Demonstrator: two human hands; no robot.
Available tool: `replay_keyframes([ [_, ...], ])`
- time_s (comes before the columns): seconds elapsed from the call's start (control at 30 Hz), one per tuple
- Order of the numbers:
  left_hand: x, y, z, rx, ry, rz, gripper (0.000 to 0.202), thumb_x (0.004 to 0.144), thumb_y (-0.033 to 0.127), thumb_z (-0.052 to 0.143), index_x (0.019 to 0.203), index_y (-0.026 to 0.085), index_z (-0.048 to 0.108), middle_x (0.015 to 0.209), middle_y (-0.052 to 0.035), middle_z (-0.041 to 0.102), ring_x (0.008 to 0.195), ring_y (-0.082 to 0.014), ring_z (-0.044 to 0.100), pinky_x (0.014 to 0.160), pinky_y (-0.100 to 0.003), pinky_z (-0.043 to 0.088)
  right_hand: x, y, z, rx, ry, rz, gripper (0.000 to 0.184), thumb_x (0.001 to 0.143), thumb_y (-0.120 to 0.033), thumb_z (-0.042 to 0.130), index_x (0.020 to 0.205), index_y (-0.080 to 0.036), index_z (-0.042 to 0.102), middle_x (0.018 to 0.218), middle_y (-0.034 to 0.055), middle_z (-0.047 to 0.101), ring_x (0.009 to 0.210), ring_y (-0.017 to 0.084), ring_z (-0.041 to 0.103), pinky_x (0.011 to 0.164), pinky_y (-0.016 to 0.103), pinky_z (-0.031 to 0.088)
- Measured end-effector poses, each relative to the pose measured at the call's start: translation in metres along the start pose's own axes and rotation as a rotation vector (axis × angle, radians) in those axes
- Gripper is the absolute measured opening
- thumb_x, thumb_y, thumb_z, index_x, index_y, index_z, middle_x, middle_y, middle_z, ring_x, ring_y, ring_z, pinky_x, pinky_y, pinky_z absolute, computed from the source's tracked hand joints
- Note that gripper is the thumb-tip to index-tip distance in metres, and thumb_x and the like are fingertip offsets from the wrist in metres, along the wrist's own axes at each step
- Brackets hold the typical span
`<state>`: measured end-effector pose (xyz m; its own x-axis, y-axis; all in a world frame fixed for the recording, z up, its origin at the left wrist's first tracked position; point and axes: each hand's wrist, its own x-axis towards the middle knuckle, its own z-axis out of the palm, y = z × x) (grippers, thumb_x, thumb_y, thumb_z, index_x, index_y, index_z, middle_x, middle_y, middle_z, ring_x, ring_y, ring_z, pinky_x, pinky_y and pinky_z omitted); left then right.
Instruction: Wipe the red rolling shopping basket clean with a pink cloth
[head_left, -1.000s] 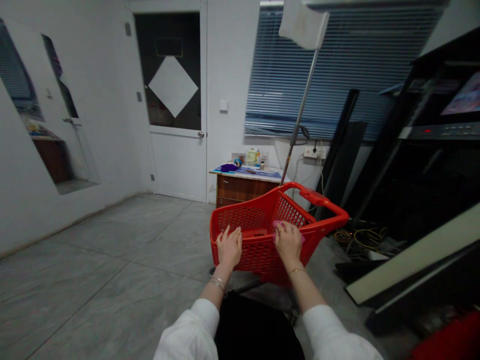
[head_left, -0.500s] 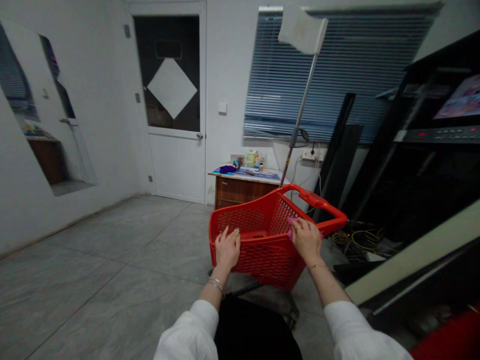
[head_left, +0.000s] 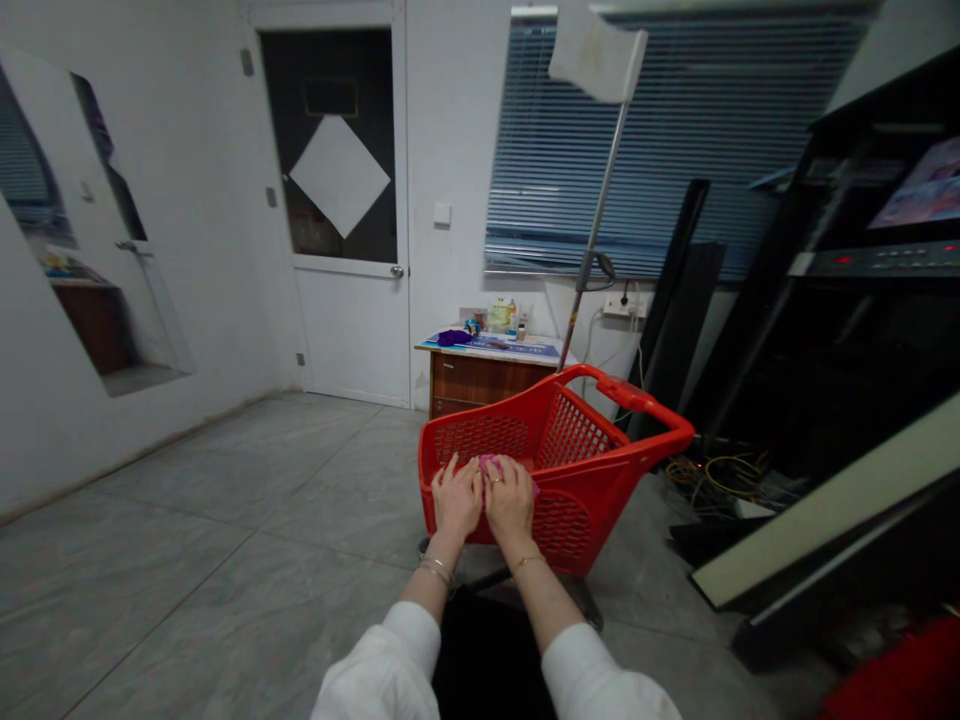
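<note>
A red plastic shopping cart [head_left: 622,480] stands sideways in front of me, its handle to the right. My left hand [head_left: 456,500] rests over its near top rim, fingers curled across the edge. Right beside it, my right hand [head_left: 511,500] presses a pink cloth [head_left: 489,463] onto the same rim. Only bits of the cloth show around the fingers. The two hands are side by side, almost touching. The inside of the basket is partly hidden behind them.
Behind the cart stands a wooden cabinet [head_left: 487,380] with bottles and a purple cloth [head_left: 454,338] on top. A pole with a white flag [head_left: 596,55] rises behind the cart. On the right are cables [head_left: 731,477], leaning boards [head_left: 817,510] and a dark rack. A door [head_left: 352,330] is at the back.
My right hand has slid left along the rim with the pink cloth, from near the handle end to beside my left hand. The left hand has stayed in place.
</note>
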<state>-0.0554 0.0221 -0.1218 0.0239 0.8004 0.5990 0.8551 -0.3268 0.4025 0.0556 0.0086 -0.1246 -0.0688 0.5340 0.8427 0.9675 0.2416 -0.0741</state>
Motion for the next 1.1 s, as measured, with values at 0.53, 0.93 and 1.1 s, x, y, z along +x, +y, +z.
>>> replay_keyframes([
  [0.53,0.0,0.003,0.003,-0.051,-0.003,-0.029,0.037,0.098,0.03,0.04,0.127,0.032,0.063,0.129,0.0013,0.066,0.136,-0.022,0.046,0.113,-0.047,0.029,0.033,0.154,-0.068,-0.277,0.105,0.071,0.029,0.088,-0.017,0.05,0.109,-0.017,0.069,0.112,0.0124,0.063,0.101,0.024,0.049,0.091,0.039,0.041],
  [0.93,-0.002,-0.004,-0.005,-0.025,0.023,0.008,0.034,0.097,0.029,0.043,0.123,0.028,0.066,0.128,-0.0006,0.067,0.135,-0.0228,0.047,0.11,-0.045,0.032,0.013,0.034,-0.027,-0.035,-0.053,-0.114,0.024,0.093,-0.025,0.053,0.112,-0.024,0.068,0.112,0.0076,0.067,0.098,0.021,0.052,0.089,0.034,0.039],
  [1.1,-0.001,-0.011,-0.008,-0.056,0.013,0.038,0.032,0.097,0.028,0.044,0.119,0.027,0.068,0.125,-0.0011,0.069,0.135,-0.0238,0.047,0.107,-0.046,0.036,0.033,0.121,-0.071,-0.227,-0.07,-0.088,0.021,0.091,-0.025,0.055,0.102,-0.021,0.072,0.104,0.007,0.068,0.091,0.02,0.052,0.083,0.033,0.038],
])
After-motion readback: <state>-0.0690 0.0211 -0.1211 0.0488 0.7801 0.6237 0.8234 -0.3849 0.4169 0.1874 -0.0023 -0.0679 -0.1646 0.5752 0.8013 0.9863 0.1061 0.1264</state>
